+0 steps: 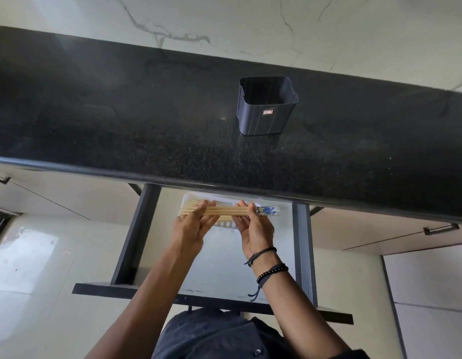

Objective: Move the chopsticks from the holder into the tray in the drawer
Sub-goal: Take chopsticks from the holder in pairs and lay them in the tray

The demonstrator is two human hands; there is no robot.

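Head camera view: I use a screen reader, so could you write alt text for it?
Both hands, left hand and right hand, hold a bundle of chopsticks level over a white tray in an open drawer. Above, a dark holder stands empty on the black counter.

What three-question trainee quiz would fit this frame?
1. True or false: chopsticks stand in the black holder on the counter.
2. Which hands grip the chopsticks? A) left hand only B) right hand only C) both
3. Fill in: the chopsticks are held level over the white ___ in the open drawer.

Key: 1 false, the holder looks empty; 2 C; 3 tray.
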